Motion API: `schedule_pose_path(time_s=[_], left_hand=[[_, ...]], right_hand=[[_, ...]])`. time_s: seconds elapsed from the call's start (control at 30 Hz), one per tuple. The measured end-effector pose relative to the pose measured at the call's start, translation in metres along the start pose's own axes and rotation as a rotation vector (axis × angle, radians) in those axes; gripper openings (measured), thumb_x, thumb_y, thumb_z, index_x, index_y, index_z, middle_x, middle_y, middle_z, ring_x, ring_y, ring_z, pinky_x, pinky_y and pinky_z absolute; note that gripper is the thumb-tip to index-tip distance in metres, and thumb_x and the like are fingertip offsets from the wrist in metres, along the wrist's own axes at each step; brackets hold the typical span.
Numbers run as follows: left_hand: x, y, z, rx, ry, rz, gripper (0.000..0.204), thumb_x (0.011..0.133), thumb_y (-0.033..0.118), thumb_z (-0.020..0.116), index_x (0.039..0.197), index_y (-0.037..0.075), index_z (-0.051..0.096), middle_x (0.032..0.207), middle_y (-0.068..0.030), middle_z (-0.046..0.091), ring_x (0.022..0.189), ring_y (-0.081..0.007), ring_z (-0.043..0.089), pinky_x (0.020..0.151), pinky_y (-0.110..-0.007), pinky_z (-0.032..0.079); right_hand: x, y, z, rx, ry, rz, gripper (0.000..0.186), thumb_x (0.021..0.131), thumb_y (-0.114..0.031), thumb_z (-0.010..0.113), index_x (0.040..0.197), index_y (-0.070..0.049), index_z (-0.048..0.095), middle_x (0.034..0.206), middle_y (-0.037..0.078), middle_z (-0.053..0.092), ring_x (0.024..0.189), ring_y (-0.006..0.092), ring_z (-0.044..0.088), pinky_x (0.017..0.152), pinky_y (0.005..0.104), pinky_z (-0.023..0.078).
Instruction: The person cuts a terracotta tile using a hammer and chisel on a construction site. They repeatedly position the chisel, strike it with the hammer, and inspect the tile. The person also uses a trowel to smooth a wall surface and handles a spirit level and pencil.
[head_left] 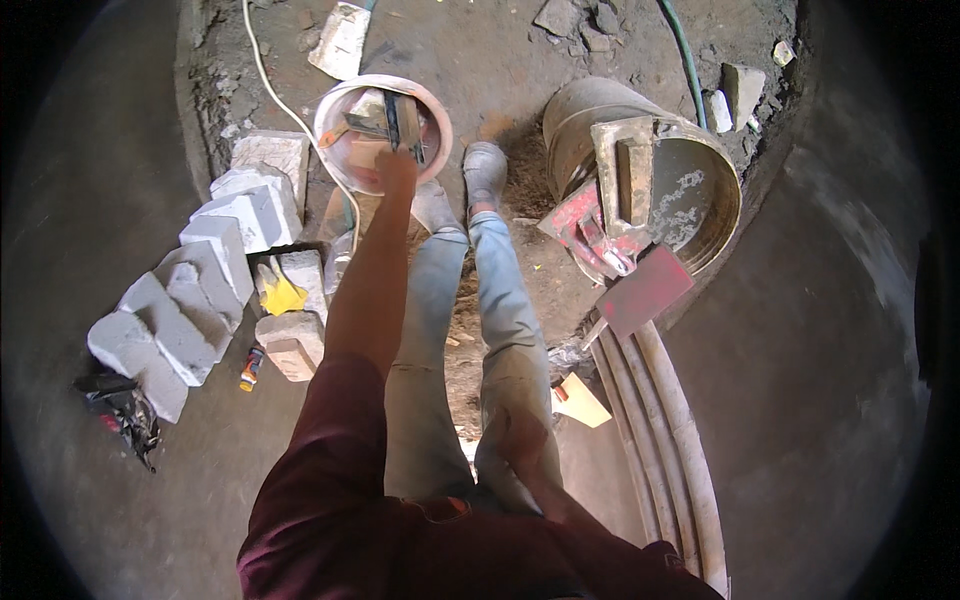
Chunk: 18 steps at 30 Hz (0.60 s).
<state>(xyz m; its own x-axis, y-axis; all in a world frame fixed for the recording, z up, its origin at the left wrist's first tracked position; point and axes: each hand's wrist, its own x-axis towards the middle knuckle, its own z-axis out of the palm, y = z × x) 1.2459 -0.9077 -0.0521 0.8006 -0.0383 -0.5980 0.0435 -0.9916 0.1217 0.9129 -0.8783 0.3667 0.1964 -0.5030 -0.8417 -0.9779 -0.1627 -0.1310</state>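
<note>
My left arm reaches forward to a round bucket [446,118] with a pale pinkish rim. Above its near side, my left hand [397,166] is closed, seen from the back. A dark, narrow bar [391,115] runs up from the fingers, beside a strip of wood; whether I grip the bar or the wood is hidden. Inside the bucket there are also a light wooden piece [368,152] and an orange-brown handle [333,134]. My right hand [524,440] is lowered at my right thigh, its fingers too indistinct to make out.
Pale blocks [165,330] line the left, near a yellow glove-like item [283,292]. A large drum [735,190] lies tipped at the right, with a handled float [605,150] and red floats [645,290] against it. Curved strips [665,430] extend below. A white cable [268,85] runs past the bucket.
</note>
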Motion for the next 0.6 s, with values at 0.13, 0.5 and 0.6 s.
schedule_pose_path(time_s=[0.13, 0.5, 0.6], left_hand=[[-0.061, -0.038, -0.075, -0.237, -0.088, 0.264, 0.040, 0.096, 0.032, 0.059, 0.107, -0.006, 0.065, 0.093, -0.0228, 0.068, 0.089, -0.0358, 0.070, 0.077, -0.048, 0.054], [-0.150, -0.029, -0.297, -0.784, -0.969, 0.100, 0.054, 0.090, 0.048, 0.068, 0.115, 0.001, 0.065, 0.091, -0.0054, 0.067, 0.071, -0.0142, 0.063, 0.062, -0.031, 0.053], [-0.159, -0.017, -0.310, -1.146, -0.929, -0.176, 0.058, 0.099, 0.052, 0.053, 0.132, 0.004, 0.058, 0.106, -0.0101, 0.069, 0.085, -0.0207, 0.066, 0.084, -0.037, 0.052]], right_hand=[[0.024, -0.013, 0.000, 0.280, -0.019, -0.108, 0.023, 0.096, -0.026, 0.062, 0.091, -0.004, 0.065, 0.081, 0.021, 0.064, 0.077, 0.0397, 0.065, 0.067, 0.0482, 0.049], [0.181, -0.189, -0.138, -0.244, 0.323, -1.091, 0.041, 0.094, -0.012, 0.060, 0.134, -0.020, 0.061, 0.140, 0.011, 0.055, 0.133, 0.0307, 0.046, 0.105, 0.0452, 0.043], [0.194, -0.171, -0.129, 0.068, -0.133, -0.919, 0.039, 0.098, -0.021, 0.059, 0.135, -0.013, 0.058, 0.125, 0.012, 0.064, 0.117, 0.0308, 0.059, 0.098, 0.0438, 0.047]])
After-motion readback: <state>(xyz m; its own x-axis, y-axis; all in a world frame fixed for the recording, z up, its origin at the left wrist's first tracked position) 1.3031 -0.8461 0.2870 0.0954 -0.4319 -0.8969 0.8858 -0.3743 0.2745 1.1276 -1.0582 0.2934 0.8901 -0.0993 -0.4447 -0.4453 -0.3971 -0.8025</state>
